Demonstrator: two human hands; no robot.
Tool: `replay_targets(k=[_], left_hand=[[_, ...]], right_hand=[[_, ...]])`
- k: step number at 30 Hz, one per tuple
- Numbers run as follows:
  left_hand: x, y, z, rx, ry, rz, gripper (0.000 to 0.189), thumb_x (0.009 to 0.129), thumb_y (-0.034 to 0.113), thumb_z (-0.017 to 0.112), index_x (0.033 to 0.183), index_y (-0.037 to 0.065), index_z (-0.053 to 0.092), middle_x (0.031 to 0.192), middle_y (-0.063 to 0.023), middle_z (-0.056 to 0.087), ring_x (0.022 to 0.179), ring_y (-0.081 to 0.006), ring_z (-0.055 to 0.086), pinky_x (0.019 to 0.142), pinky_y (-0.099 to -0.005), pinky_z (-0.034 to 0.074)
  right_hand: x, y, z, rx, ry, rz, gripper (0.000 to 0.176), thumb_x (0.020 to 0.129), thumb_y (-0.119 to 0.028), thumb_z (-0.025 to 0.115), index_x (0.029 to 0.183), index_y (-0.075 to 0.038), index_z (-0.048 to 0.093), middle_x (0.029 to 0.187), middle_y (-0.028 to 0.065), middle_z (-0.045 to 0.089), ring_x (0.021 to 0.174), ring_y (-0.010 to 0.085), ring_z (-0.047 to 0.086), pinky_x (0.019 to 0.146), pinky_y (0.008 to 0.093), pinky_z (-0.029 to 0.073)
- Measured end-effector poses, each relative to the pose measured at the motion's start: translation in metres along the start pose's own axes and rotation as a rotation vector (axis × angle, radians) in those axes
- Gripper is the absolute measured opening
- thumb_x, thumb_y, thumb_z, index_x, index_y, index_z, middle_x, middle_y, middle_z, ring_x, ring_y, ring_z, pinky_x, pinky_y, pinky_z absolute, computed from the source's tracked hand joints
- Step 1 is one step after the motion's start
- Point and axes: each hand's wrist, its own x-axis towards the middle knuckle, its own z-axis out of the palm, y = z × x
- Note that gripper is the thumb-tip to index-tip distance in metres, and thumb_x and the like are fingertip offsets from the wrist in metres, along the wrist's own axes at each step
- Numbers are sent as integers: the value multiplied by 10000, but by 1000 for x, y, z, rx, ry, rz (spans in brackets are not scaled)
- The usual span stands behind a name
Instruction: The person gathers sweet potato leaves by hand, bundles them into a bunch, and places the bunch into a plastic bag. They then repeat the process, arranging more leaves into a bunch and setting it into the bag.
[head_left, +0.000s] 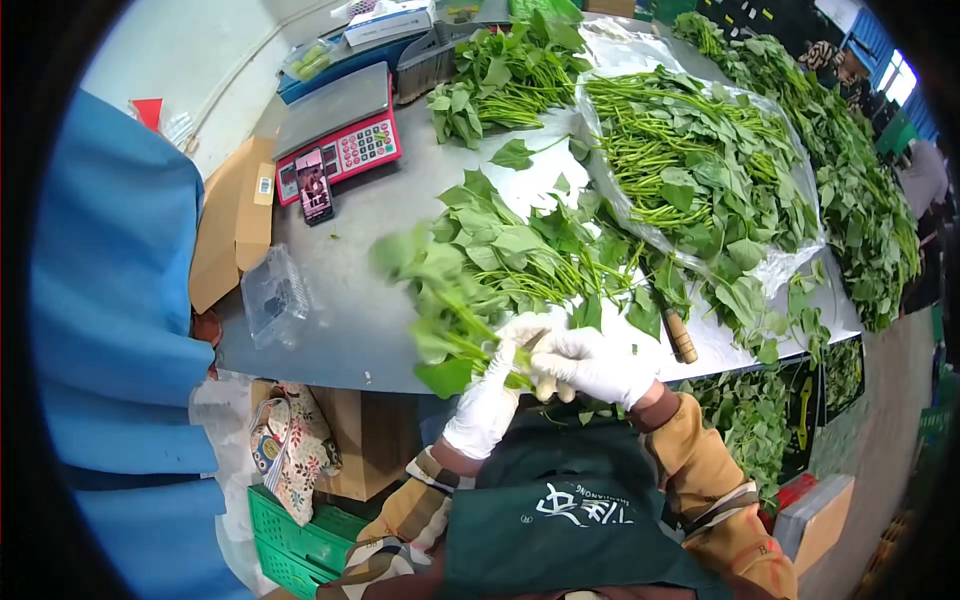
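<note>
Above the green apron [560, 500], at the surface's [350, 330] front edge, the gloved left hand [487, 400] grips the stems of a blurred bunch of leafy greens [440, 290]. The gloved right hand [595, 365] is curled closed against those stems. Whether it grips them is unclear.

Motion-blurred leafy bunch [435, 300], stems behind left hand [487, 400]

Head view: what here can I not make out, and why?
All in the head view:
- Bunch in the left hand: blurred by motion, shape unclear.
- Pale thing below the right hand: mostly covered by both hands, unclear what it is.
- Wooden handle on the table: its far end lies under leaves.
- Scale keys: too small to read.
</note>
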Motion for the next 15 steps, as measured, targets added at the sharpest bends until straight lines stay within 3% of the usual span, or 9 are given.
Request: replay_targets(k=[2,3,4,6,8,10,12,14,15], left_hand=[[-3,8,-7,-26,-46,-13,254,1006,247,474,1085,32,582,1198,-174,602,1146,-269,567,1057,-430,403],[2,6,-14,58,23,78,227,1007,240,471,1013,39,575,1072,-143,642,1108,-261,582,1039,-460,424],[1,8,-19,14,-40,141,221,1004,241,479,993,39,567,902,-91,635,1015,-243,607,1026,-485,436],[-3,11,-28,49,49,145,238,1007,264,470,987,44,561,796,-54,588,874,-222,608,982,-476,460],[-4,7,-34,12,33,131,259,1014,259,454,1018,22,558,786,-71,596,833,-212,606,969,-455,469],[-5,5,-33,14,40,118,267,1018,263,445,1023,21,558,764,-70,585,797,-207,594,940,-444,477],[-8,3,-26,55,69,109,261,1018,275,445,1000,42,561,730,-51,553,766,-207,571,893,-445,484],[-8,2,-29,77,77,111,256,1016,259,452,1017,30,565,713,-45,549,768,-206,572,892,-444,477],[-8,3,-30,89,85,113,257,1015,259,454,1020,27,566,706,-42,547,764,-205,572,886,-442,477]], right_hand=[[3,-1,-7,-235,106,-46,281,935,-311,604,965,-41,677,726,25,659,675,123,613,617,292,486],[17,9,-20,-362,222,-123,306,933,-334,601,1003,-46,678,755,48,668,682,159,615,637,318,488],[20,16,-32,-183,370,-56,269,901,-326,624,975,-73,679,791,72,677,695,234,633,672,350,496],[38,35,-55,-711,873,-233,234,849,-304,655,928,-85,668,832,103,669,761,304,637,705,387,500],[47,50,-76,-924,1000,-246,206,803,-284,675,903,-105,656,848,120,659,816,338,626,732,421,498],[51,63,-88,-1068,851,-33,214,796,-286,673,917,-110,663,890,138,659,836,352,620,754,432,497],[53,67,-99,-851,875,-180,167,812,-204,672,910,-69,663,847,121,668,772,280,637,718,379,508],[51,65,-107,-242,911,-241,100,834,-114,666,888,-30,657,788,68,661,701,160,608,667,300,498],[49,65,-113,-132,923,-280,68,862,-64,653,901,-10,639,757,34,646,656,79,551,615,243,473]])
